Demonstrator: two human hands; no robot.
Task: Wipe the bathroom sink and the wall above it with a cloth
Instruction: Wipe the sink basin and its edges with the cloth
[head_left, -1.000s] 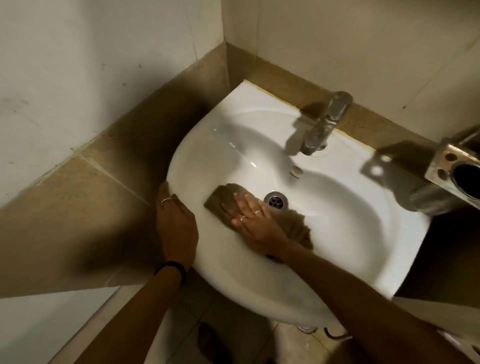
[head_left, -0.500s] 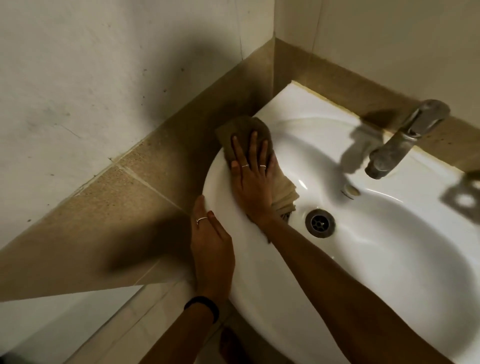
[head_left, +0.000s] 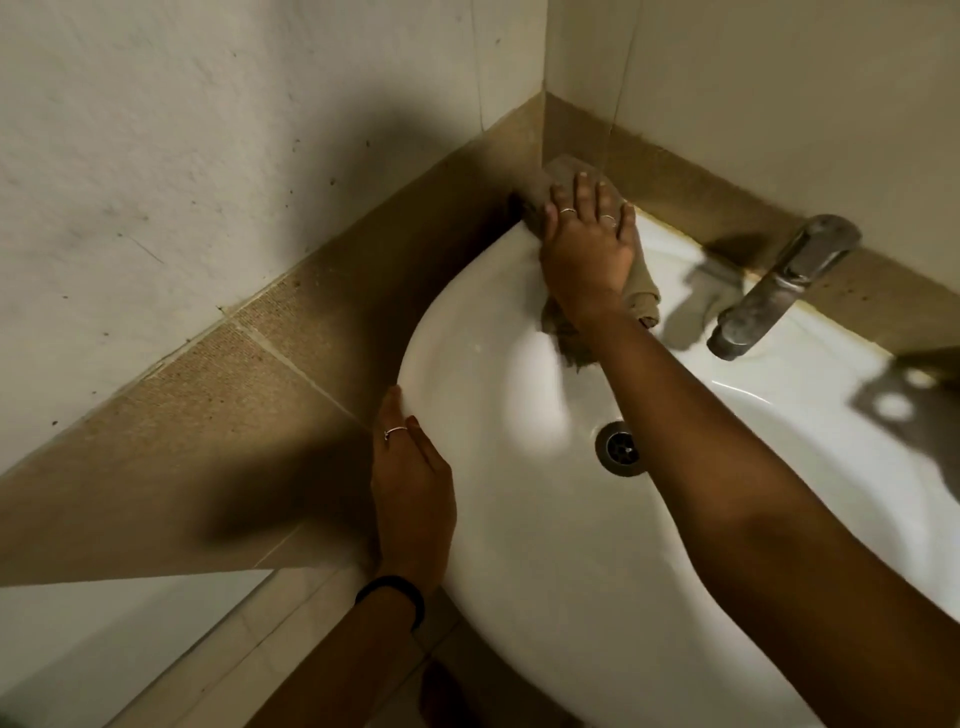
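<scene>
Brown cloth (head_left: 558, 179) lies pressed flat under the right hand (head_left: 587, 249), fingers spread, on the back-left corner of the sink (head_left: 493, 364) where the rim meets the tan tile band (head_left: 363, 291). Wall (head_left: 727, 78) rises directly beyond the fingertips, so the right hand is nearer. Left hand (head_left: 413, 493) rests open against the sink's left rim, bracing, holding nothing.

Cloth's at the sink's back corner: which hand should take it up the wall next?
Right hand: it presses the cloth against the corner tiles. Left hand braces the sink rim, empty.
</scene>
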